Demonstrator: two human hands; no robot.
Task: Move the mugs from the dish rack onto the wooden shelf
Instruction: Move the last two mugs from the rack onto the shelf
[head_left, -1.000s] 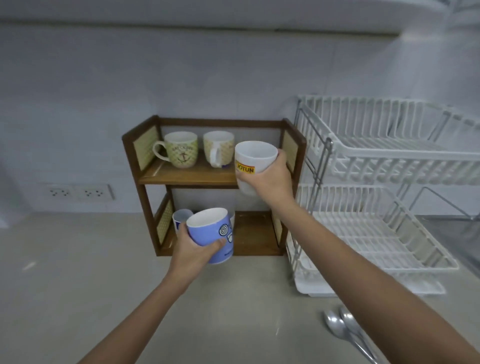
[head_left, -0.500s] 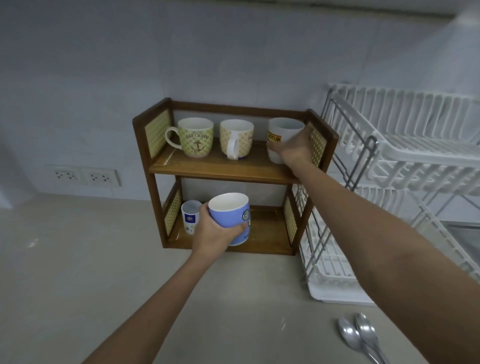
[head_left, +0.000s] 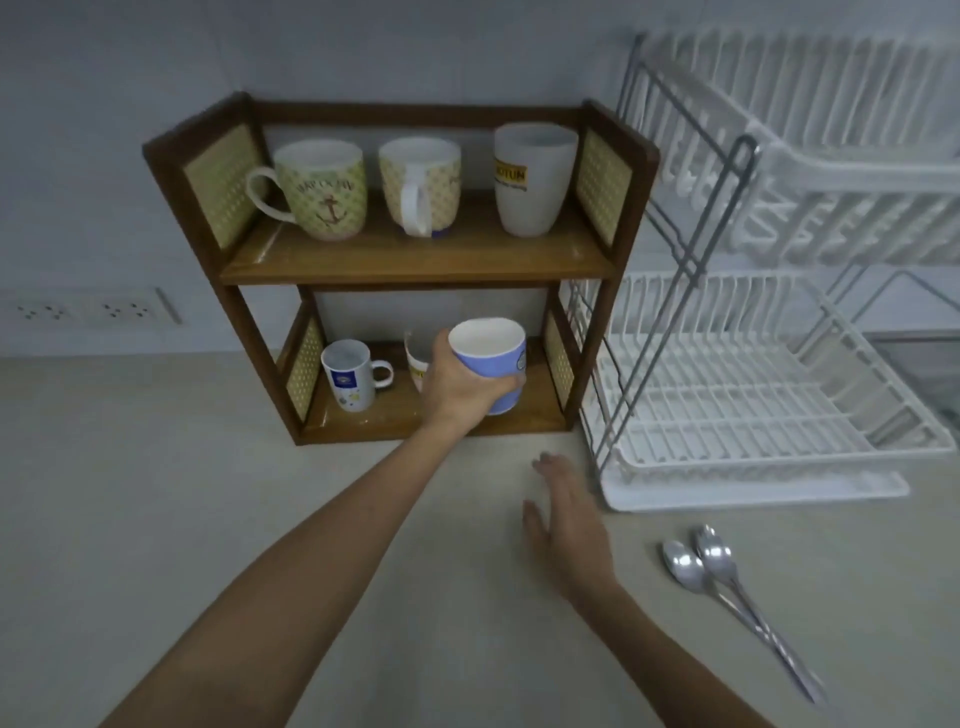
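Note:
The wooden shelf (head_left: 415, 265) has two levels. On its upper board stand an anchor-print mug (head_left: 322, 189), a patterned mug (head_left: 420, 184) and a white mug with a yellow label (head_left: 532, 179). My left hand (head_left: 457, 389) grips a blue mug (head_left: 491, 364) at the right of the lower board. Behind that hand a white mug (head_left: 415, 364) is partly hidden. A small white mug (head_left: 350, 374) stands at the lower left. My right hand (head_left: 569, 514) hovers over the counter, fingers apart, holding nothing. The white dish rack (head_left: 753, 374) to the right holds no mugs.
Two metal spoons (head_left: 722, 577) lie on the counter at the lower right, in front of the rack's drip tray (head_left: 753, 491). Wall sockets (head_left: 83, 310) sit on the wall left of the shelf. The grey counter (head_left: 156, 493) stretches left of my arms.
My right hand let go of the white labelled mug on the upper board and dropped back to the counter. My left hand carried the blue mug rightward into the lower level.

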